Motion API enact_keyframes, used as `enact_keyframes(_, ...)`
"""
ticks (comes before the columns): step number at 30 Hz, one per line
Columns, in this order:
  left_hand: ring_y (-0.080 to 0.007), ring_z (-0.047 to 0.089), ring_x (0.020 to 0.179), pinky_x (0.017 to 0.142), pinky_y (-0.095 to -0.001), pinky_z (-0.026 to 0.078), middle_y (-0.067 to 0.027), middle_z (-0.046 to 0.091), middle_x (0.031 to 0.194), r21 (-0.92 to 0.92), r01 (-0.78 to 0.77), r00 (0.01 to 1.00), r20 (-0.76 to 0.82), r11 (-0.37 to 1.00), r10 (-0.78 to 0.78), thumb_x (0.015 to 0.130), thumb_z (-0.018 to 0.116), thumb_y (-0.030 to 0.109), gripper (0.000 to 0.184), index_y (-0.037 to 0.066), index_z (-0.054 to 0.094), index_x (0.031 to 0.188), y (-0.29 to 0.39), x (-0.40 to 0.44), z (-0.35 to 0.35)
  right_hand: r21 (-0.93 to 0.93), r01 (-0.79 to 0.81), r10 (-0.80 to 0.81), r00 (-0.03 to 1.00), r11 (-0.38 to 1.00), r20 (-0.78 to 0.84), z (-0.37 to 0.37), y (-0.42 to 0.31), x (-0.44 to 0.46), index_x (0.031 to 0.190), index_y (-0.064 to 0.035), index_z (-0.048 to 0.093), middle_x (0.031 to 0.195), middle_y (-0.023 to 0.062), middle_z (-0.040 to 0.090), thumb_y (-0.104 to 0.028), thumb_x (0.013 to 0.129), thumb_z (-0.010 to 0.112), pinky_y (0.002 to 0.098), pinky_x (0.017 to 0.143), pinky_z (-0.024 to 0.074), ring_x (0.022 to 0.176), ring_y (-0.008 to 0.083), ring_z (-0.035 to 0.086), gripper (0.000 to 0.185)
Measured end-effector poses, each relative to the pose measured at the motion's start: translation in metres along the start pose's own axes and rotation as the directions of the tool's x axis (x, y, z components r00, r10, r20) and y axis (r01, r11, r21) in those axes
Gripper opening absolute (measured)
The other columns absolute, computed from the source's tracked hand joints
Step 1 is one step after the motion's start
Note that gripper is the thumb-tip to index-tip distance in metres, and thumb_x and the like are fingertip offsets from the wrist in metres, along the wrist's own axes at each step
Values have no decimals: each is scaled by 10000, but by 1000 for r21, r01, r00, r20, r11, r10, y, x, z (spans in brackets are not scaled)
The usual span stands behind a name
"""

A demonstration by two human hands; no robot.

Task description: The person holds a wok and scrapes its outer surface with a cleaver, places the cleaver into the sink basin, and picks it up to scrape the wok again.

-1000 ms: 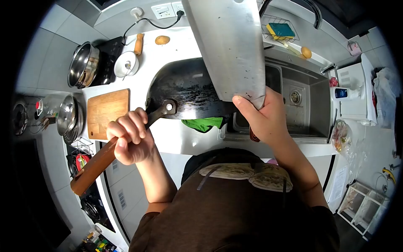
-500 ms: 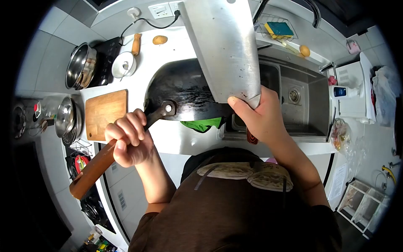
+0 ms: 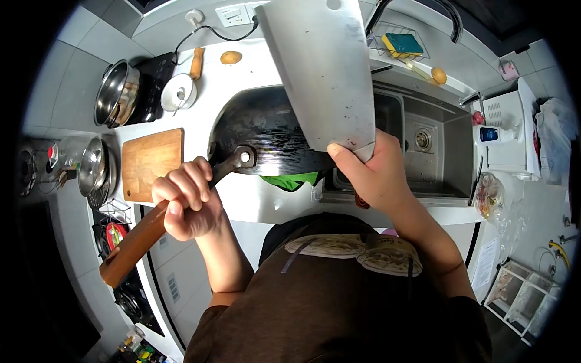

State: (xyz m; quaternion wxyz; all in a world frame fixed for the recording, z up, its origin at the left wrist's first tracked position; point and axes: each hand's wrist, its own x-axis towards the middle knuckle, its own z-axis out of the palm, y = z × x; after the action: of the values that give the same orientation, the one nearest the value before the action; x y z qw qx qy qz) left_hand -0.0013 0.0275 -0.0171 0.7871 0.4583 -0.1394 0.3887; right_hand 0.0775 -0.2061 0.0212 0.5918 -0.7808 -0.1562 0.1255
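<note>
My left hand (image 3: 189, 196) is wrapped around the wooden handle of a dark wok (image 3: 257, 124), close to where it meets the metal bracket. The wok is tilted, with its scratched dark surface facing me. My right hand (image 3: 372, 172) grips a cleaver (image 3: 330, 72) near the base of its blade, thumb on the metal; the cleaver's handle is hidden by the hand. The broad blade points away from me and covers part of the wok in view; I cannot tell whether they touch. A green cloth (image 3: 290, 181) shows below the wok's near edge.
To the right lies a steel sink (image 3: 439, 169) under a faucet (image 3: 454, 18). On the left are a cutting board (image 3: 152, 164), a white bowl (image 3: 179, 92), a steel pot (image 3: 117, 94) and a potato (image 3: 230, 57). A sponge (image 3: 402, 44) rests in a wire rack.
My right hand and the cleaver have shifted very slightly downward in the view. The left hand's hold on the wok handle looks the same.
</note>
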Motion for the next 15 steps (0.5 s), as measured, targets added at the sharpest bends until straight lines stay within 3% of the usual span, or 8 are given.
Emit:
enact_keyframes(8, -119, 380, 458, 577, -320, 343, 15, 398, 490, 24, 7, 1000, 18, 1000, -7, 773, 517, 210, 255, 144, 321, 623, 2, 0, 5, -16, 8, -9, 1000, 1000, -17, 0, 0, -2, 819, 48, 581, 616, 84, 592, -117, 786, 596, 279, 521, 417, 545, 101, 512, 169)
enact_keyframes(13, -119, 374, 459, 577, -320, 332, 18, 384, 494, 19, 9, 1000, 10, 1000, -9, 769, 508, 199, 245, 142, 321, 622, 0, 1, 5, -133, 27, -17, 997, 991, 71, -2, -7, 0, 847, 42, 594, 638, 99, 616, -104, 777, 596, 274, 524, 424, 535, 119, 538, 162)
enact_keyframes(15, -120, 374, 459, 576, -320, 332, 18, 383, 493, 4, 10, 1000, 0, 1000, -10, 766, 505, 197, 243, 143, 319, 618, 1, 1, 2, -120, 26, -24, 1000, 992, 19, -5, 1, -4, 847, 40, 593, 628, 110, 607, -97, 768, 593, 278, 523, 428, 528, 134, 545, 158)
